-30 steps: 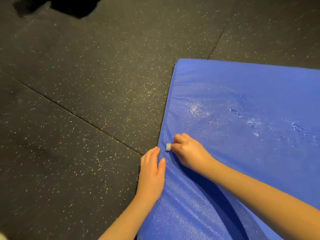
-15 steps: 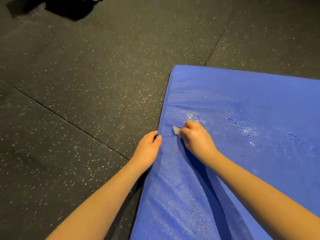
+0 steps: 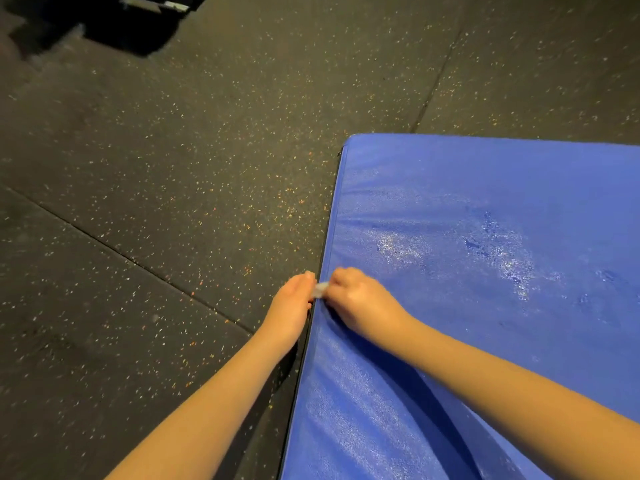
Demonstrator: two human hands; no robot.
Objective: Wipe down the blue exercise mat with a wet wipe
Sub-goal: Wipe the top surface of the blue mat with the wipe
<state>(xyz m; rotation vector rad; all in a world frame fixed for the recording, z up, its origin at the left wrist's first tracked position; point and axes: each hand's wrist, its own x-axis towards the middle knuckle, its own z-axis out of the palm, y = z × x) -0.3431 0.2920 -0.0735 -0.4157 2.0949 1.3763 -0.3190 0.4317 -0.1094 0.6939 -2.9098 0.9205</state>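
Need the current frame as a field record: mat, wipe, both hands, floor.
mat: blue exercise mat, flat on the floor, glistening patches on its surface
wipe: small wet wipe, wadded, near the mat's left edge
right hand: pinches the wipe against the mat
left hand: rests at the mat's left edge, beside the wipe
floor: dark speckled tiles

Glossy wet-sheened mat (image 3: 485, 306), speckled matt floor (image 3: 173, 168)

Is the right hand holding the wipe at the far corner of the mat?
No, the right hand pinches the wet wipe at the left edge of the blue mat, beside the left hand, not its corner.
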